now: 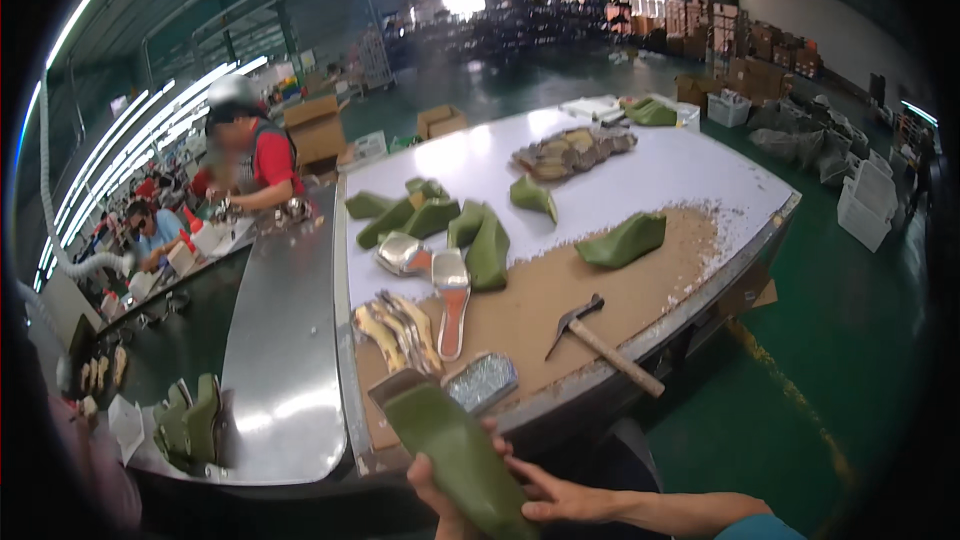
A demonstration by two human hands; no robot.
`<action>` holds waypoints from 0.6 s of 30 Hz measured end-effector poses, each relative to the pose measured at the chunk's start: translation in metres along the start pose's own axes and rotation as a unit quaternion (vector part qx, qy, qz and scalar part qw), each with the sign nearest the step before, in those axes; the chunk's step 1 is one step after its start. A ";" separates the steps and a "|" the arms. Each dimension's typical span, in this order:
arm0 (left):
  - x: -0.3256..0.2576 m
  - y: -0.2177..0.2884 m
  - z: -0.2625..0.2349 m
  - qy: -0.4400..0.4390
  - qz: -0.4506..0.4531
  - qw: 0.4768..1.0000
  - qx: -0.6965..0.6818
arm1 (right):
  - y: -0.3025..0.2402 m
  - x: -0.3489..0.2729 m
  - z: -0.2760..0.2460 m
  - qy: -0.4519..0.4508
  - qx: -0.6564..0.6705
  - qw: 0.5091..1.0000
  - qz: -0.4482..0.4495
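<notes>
A green shoe last [455, 455] is held between my two hands at the table's near edge, tilted with its far end toward the tabletop. A thin brownish-grey flat piece [395, 386] shows along its far end. My left hand [437, 498] wraps round the left side of the last, thumb upward. My right hand [540, 490] closes on its right side, with fingertips pressed on the surface. Just beyond lie a speckled grey block [481, 382] and several cream and brown curved insole pieces [400, 332]. A hammer [607, 347] with a wooden handle rests to the right.
More green lasts [487, 252] lie across the white and brown tabletop [540, 312], near two orange-and-silver sole-shaped pieces [453, 305]. A stack of brown insoles [573, 153] sits farther back. At left, a metal table [285, 360] adjoins; a person in red [262, 155] works beyond it.
</notes>
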State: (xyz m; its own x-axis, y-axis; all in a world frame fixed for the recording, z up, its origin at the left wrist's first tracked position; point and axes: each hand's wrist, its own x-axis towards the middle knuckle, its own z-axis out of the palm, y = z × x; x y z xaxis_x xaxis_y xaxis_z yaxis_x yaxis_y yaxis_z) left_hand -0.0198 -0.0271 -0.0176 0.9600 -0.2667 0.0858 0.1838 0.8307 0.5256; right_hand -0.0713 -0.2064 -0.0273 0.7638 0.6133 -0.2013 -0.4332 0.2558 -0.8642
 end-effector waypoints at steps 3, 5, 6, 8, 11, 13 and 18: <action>0.007 -0.009 -0.025 -0.024 0.011 0.999 -0.034 | 0.029 -0.004 0.009 -0.005 0.056 0.998 -0.019; 0.011 0.006 -0.020 -0.009 0.021 0.990 0.138 | 0.007 -0.002 0.003 0.040 -0.085 0.991 -0.091; 0.016 0.013 -0.009 -0.013 0.102 0.979 0.178 | 0.004 0.000 -0.002 0.089 -0.127 0.977 -0.145; 0.032 0.031 0.013 -0.014 0.231 0.959 0.165 | -0.005 0.010 -0.025 0.156 -0.288 0.911 -0.252; 0.045 0.044 -0.010 0.057 0.315 0.939 0.129 | -0.020 0.035 -0.039 0.164 -0.457 0.806 -0.338; 0.039 0.042 -0.033 0.145 0.305 0.935 0.111 | -0.014 0.053 -0.047 0.146 -0.529 0.756 -0.356; -0.017 0.031 -0.088 0.252 0.312 0.912 0.086 | 0.009 0.074 -0.039 0.115 -0.602 0.722 -0.320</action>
State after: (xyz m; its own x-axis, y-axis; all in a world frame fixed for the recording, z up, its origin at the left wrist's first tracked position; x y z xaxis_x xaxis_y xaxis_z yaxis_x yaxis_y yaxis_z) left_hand -0.0116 0.0458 -0.0777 0.8500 0.5255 0.0364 -0.4251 0.6436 0.6364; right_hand -0.0003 -0.1878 -0.0683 0.7427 0.4815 0.4654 0.6683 -0.4888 -0.5608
